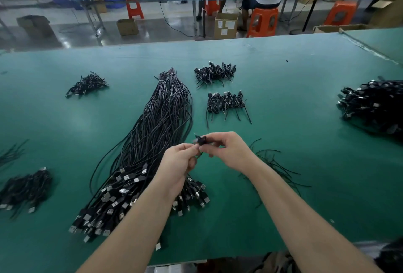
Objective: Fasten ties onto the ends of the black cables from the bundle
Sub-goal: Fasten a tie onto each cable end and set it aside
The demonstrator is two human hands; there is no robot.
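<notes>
Above the green table (305, 102), just past the plug ends of the big bundle (157, 133) of black cables, both hands meet. The left hand (181, 163) and right hand (229, 150) each pinch a small coiled black cable (200, 140) between curled fingertips. Loose ties (274, 163) lie by the right forearm, and tied coils (226, 103) sit beyond.

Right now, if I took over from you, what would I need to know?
Both hands are busy: left hand and right hand pinch one small coiled black cable between them, above the green table.
The big bundle lies left of the hands, loose ties to the right.
Done: small tied piles farther back.
Left: most of the bundle.
</notes>
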